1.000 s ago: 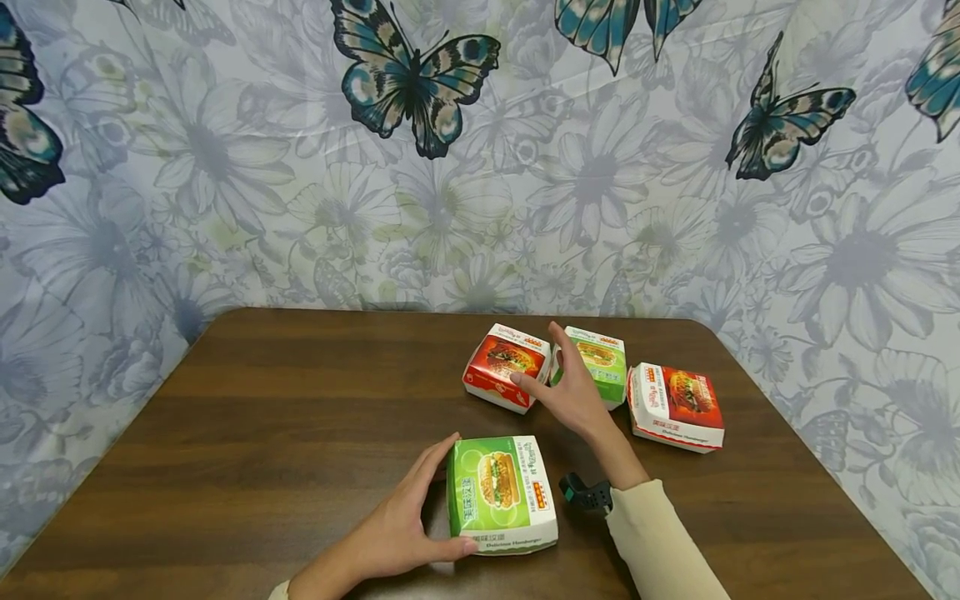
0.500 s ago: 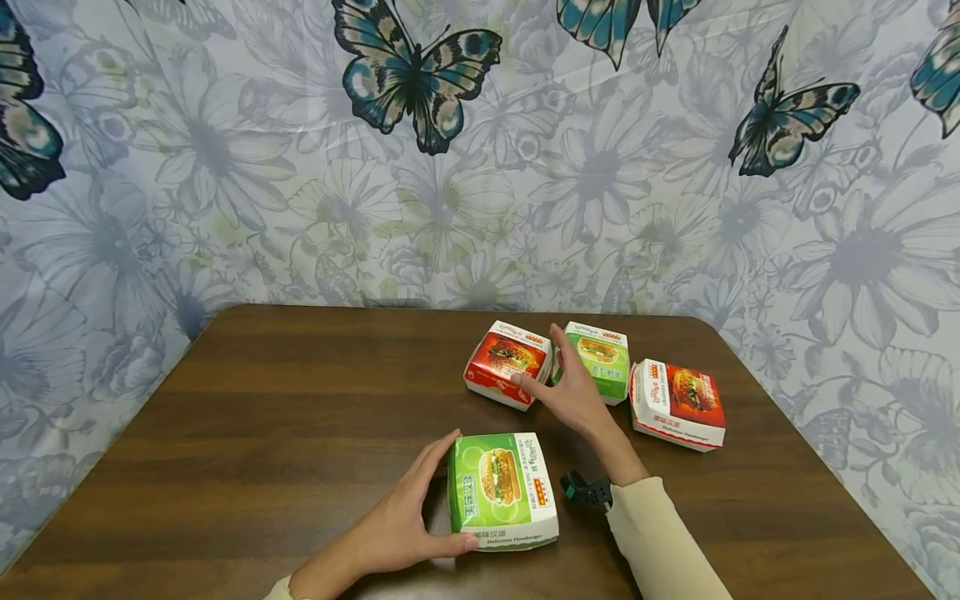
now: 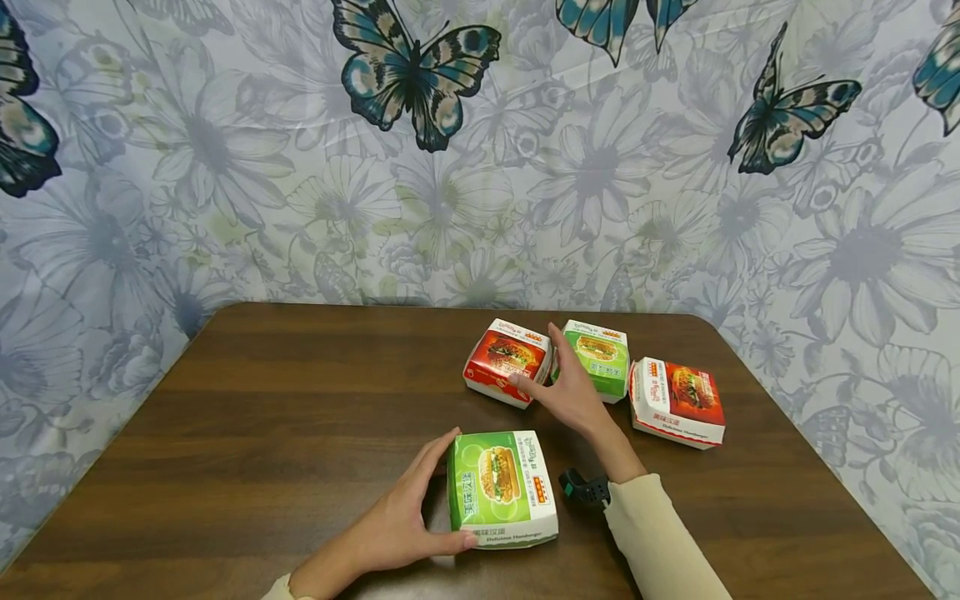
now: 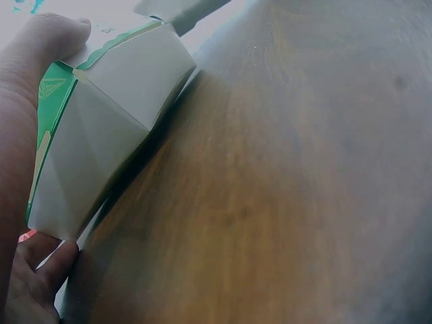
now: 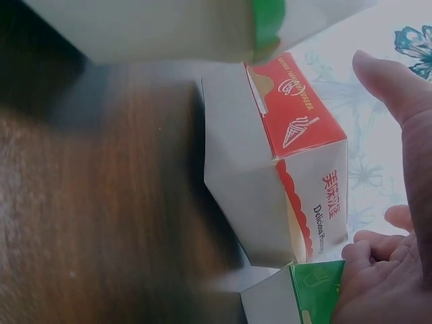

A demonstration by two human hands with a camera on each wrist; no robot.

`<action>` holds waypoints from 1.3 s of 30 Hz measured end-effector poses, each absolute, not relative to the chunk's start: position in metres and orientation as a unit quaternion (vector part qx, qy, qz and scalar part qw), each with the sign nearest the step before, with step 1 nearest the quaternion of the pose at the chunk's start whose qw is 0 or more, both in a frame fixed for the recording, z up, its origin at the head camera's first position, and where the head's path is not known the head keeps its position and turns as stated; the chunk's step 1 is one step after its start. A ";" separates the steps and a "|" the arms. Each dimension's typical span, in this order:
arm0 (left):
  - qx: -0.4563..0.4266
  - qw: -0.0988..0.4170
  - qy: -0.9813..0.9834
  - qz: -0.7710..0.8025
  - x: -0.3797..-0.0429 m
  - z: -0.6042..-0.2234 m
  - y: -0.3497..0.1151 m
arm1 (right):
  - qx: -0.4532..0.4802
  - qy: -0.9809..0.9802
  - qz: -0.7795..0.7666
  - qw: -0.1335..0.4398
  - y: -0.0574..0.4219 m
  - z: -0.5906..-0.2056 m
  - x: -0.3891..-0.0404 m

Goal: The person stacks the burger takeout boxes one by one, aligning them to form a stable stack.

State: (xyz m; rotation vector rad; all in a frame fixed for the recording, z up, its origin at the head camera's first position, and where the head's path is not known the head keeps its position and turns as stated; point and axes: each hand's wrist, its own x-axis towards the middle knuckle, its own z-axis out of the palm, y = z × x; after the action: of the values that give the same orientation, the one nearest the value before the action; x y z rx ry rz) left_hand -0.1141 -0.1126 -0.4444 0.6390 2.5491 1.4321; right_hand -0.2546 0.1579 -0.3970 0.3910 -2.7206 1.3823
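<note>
Near the front middle of the table, a green-and-white hamburger box [image 3: 497, 492] sits with its printed lid up. My left hand [image 3: 390, 521] grips its left side, thumb at the front corner and fingers at the far left corner. The left wrist view shows the thumb over the edge of the same box [image 4: 115, 135]. Farther back, my right hand [image 3: 573, 400] is spread, thumb and index finger apart. Its thumb overlaps a red hamburger box [image 3: 512, 358]; its fingers lie beside a second green box [image 3: 602, 358], partly covering its left side.
Another red hamburger box [image 3: 682, 400] stands at the right, close to the back green box. The brown wooden table [image 3: 285, 408] extends to the left of the boxes. Behind its far edge hangs a floral cloth [image 3: 480, 217] with butterflies. A black band [image 3: 587, 490] is on my right wrist.
</note>
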 end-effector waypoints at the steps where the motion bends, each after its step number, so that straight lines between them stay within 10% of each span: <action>1: 0.213 0.073 0.850 0.476 -0.114 -0.444 -0.113 | 0.128 -0.884 0.448 0.034 0.158 -0.397 -0.255; 39: 0.218 0.078 0.844 0.483 -0.115 -0.444 -0.114 | 0.175 -0.900 0.393 0.071 0.153 -0.404 -0.259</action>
State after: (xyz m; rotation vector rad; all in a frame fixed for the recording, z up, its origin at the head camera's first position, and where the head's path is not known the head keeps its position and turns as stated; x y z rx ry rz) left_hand -0.1155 -0.1142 -0.4442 0.6518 2.5277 1.4476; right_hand -0.2593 0.1533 -0.4039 0.5254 -2.7058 1.1816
